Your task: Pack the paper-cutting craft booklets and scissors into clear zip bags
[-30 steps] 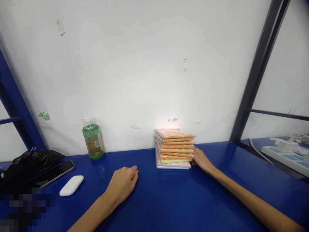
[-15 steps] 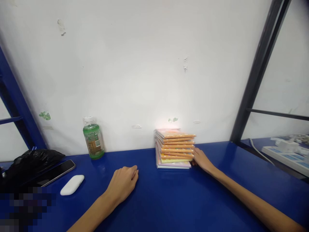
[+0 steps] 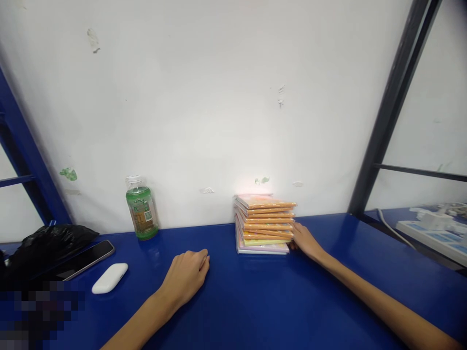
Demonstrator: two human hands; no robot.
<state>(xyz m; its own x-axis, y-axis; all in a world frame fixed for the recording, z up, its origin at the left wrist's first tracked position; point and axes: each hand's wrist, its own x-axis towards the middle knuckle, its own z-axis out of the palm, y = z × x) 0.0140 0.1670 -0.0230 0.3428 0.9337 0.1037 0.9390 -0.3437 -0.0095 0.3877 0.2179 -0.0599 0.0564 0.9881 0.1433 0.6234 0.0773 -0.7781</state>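
A stack of thin, plastic-wrapped booklets (image 3: 268, 226) stands on the blue table against the wall. Orange edges show in its upper part; yellow, pink and white ones are at the bottom, and the layers are slightly uneven. At the stack's right side, my right hand (image 3: 304, 239) is closed on its edge, with the fingertips partly hidden behind it. My left hand (image 3: 188, 273) rests on the tabletop left of the stack, apart from it. Its fingers are curled in, and nothing shows in them.
A green-labelled bottle (image 3: 142, 211) stands by the wall at left. Nearer lie a white earbud case (image 3: 110, 278), a phone (image 3: 87, 257) and a black plastic bag (image 3: 54, 240). Dark metal posts (image 3: 386, 116) rise at right, beyond which sits a white power strip (image 3: 434, 233) with cables.
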